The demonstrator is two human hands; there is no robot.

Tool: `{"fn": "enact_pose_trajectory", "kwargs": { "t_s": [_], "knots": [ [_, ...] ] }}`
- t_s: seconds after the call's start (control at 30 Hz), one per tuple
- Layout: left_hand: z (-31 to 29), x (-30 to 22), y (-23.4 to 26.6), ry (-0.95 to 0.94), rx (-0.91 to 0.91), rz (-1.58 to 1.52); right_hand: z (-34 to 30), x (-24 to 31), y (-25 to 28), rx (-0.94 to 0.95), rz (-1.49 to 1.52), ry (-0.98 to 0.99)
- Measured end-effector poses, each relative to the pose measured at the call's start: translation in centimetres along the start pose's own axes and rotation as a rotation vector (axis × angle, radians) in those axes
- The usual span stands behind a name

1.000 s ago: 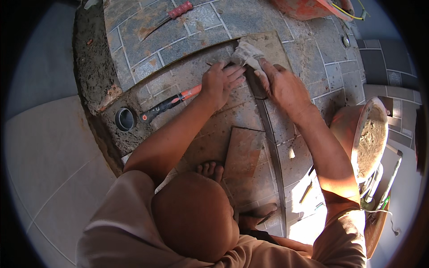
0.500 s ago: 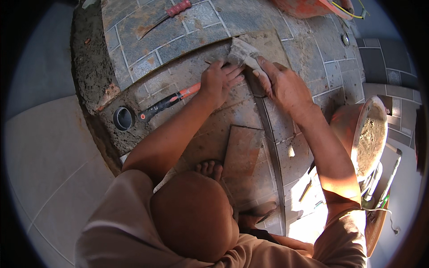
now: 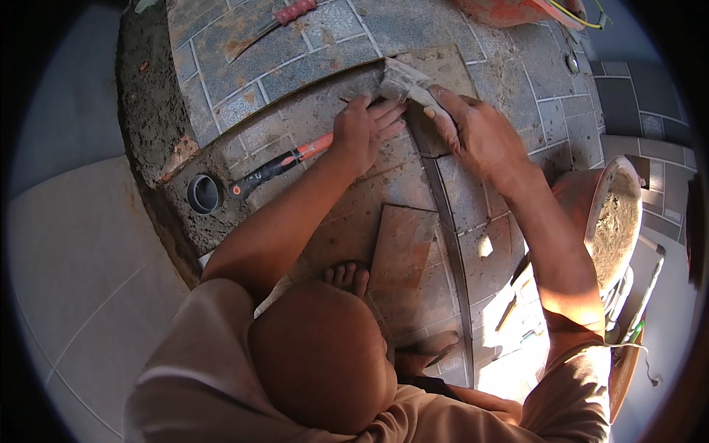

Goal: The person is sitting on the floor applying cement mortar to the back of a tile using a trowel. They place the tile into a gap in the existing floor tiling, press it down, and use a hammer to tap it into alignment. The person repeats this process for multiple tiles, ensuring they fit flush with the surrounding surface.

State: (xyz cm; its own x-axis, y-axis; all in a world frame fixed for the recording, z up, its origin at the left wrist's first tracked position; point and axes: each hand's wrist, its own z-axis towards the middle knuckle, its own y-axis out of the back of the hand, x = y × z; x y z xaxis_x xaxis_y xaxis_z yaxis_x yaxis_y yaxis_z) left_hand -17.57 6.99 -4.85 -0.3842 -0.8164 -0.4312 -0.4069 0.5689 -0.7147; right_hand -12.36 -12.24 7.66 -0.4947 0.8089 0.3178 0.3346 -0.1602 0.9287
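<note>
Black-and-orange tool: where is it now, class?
In the head view, the tool lies left of centre, between the grey pipe and the left hand.

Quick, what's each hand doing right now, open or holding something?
Left hand: open, fingers extended over the tiles.
Right hand: closed, holding a pale brush-like tool.

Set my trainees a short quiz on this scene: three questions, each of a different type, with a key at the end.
1. Multiple choice: what does the right hand hold?
A) the bucket
B) the pale brush-like tool
C) the brown tile

2. True or false: the orange-and-black handle lies between the grey pipe opening and the left hand.

3. Fill in the blank: the long tool lying near the picture's top edge has a ____ handle.

Key: 1. B; 2. True; 3. red
</note>
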Motion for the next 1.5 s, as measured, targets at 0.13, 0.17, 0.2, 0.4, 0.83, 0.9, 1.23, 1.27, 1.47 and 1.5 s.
{"fn": "enact_pose_trajectory", "kwargs": {
  "t_s": [0.13,0.17,0.2,0.4,0.83,0.9,1.23,1.27,1.47,1.5],
  "knots": [
    [-0.2,0.0,-0.2,0.002,-0.024,-0.008,0.8,-0.2,0.7,0.03,0.011,-0.058],
    [-0.1,0.1,0.1,0.003,-0.015,-0.009,0.3,0.2,0.8,0.016,0.024,-0.041],
    [0.2,0.0,0.4,0.003,-0.006,-0.01,0.1,0.1,0.5,0.001,0.02,-0.019],
    [0.2,0.1,0.6,-0.02,0.032,0.017,0.1,-0.2,0.5,0.059,-0.008,-0.131],
    [0.6,0.4,1.3,-0.025,0.006,-0.007,-0.1,-1.3,0.1,0.039,-0.063,-0.121],
    [-0.1,0.2,0.1,-0.024,0.001,0.056,0.5,-1.9,0.3,0.038,-0.042,-0.145],
    [0.2,0.1,0.9,-0.018,-0.036,0.029,0.0,-0.7,0.8,0.063,0.003,-0.196],
    [0.5,0.2,1.1,-0.015,-0.017,0.02,-0.4,-0.9,0.5,0.06,-0.006,-0.175],
    [-0.1,0.4,-0.2,-0.016,-0.054,0.059,-1.2,-0.7,-0.1,-0.032,0.079,-0.166],
    [0.0,0.3,0.0,-0.014,-0.076,0.053,-1.7,0.0,-0.4,-0.075,0.097,-0.112]
  ]
}}
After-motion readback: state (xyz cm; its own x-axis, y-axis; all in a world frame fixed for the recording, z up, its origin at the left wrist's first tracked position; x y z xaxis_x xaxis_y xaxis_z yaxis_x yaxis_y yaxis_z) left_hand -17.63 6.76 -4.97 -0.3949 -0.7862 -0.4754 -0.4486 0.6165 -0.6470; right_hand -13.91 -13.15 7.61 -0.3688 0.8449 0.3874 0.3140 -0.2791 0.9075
